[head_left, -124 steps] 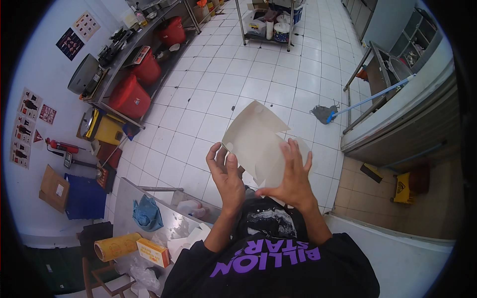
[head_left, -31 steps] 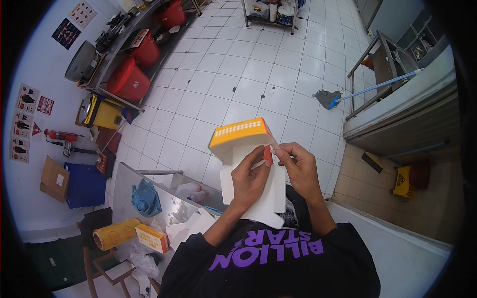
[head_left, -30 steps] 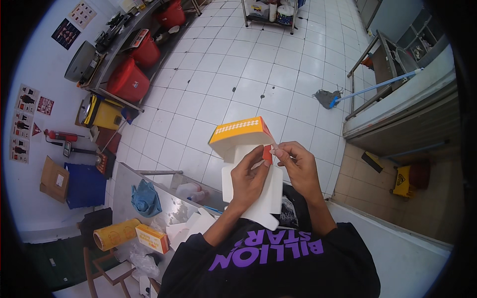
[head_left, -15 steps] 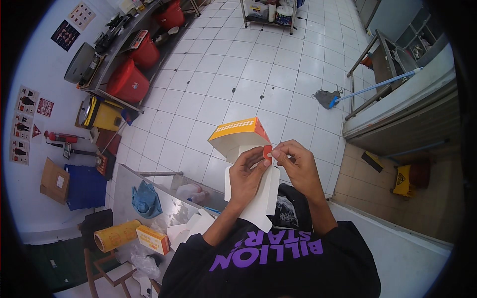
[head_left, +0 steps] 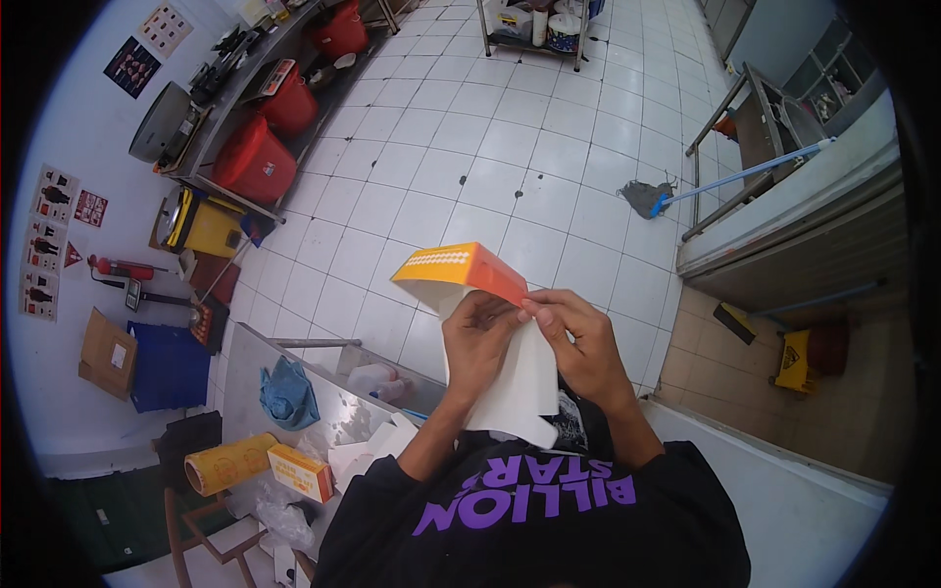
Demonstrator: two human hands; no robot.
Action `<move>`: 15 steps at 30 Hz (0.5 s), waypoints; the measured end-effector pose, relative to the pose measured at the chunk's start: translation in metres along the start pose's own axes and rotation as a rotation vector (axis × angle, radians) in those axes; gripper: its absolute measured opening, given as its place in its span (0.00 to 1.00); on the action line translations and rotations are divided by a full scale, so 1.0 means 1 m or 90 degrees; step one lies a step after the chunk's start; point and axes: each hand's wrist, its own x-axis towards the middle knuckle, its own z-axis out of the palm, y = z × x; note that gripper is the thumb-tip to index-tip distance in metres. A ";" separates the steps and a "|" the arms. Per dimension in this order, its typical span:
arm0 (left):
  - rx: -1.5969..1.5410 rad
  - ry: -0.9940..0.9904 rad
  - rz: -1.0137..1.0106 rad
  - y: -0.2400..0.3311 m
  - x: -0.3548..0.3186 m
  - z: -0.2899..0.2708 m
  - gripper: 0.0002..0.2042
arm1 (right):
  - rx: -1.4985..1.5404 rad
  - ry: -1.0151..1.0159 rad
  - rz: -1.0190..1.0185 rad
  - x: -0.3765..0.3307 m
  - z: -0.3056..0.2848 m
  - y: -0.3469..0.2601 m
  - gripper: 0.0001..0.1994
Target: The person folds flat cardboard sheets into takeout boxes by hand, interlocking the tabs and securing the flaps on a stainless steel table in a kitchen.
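A partly folded cardboard box (head_left: 510,392), white inside with a yellow and orange-red printed outside, is held in front of my chest. Its yellow panel points away from me, and a long white part with flaps hangs toward my shirt. My left hand (head_left: 477,343) is closed on the box's left side, just under the printed part. At the orange-red side's near corner, my right hand (head_left: 578,338) pinches the edge with thumb and fingers. The two hands' fingertips nearly meet there.
A metal table (head_left: 338,407) at my left bears a blue cloth (head_left: 288,394), a yellow roll (head_left: 230,464), a small yellow-white box (head_left: 301,472) and white card pieces (head_left: 368,450). A mop (head_left: 647,199) leans at the right. Red bins (head_left: 253,162) stand under a far-left shelf.
The box has tilted and turned, so more of its orange-red side shows. My right hand has come slightly down, and the small red flap is now drawn in line with the side.
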 end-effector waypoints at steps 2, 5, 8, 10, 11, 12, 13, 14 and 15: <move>-0.038 0.000 0.016 0.007 0.005 0.000 0.15 | 0.052 -0.049 -0.012 0.002 -0.002 0.004 0.15; -0.071 0.038 0.063 0.005 0.011 0.001 0.18 | 0.099 -0.068 -0.067 0.005 -0.006 0.020 0.15; -0.219 0.106 0.000 0.008 0.019 0.000 0.16 | 0.225 -0.046 0.057 0.003 0.001 0.034 0.31; -0.352 0.147 -0.188 -0.024 0.021 -0.030 0.13 | 0.031 -0.163 0.047 0.000 0.000 0.052 0.42; -0.408 0.157 -0.264 -0.035 0.018 -0.042 0.13 | -0.066 -0.219 0.042 -0.003 0.001 0.061 0.48; -0.428 0.150 -0.290 -0.043 0.013 -0.048 0.13 | -0.068 -0.242 0.068 -0.009 0.010 0.073 0.59; -0.451 0.145 -0.319 -0.046 0.006 -0.053 0.13 | -0.092 -0.209 -0.025 -0.014 0.022 0.084 0.60; -0.462 0.140 -0.329 -0.047 0.002 -0.054 0.13 | 0.025 -0.184 0.012 -0.021 0.034 0.096 0.55; -0.463 0.143 -0.321 -0.043 0.001 -0.053 0.12 | 0.098 -0.148 0.034 -0.021 0.039 0.096 0.49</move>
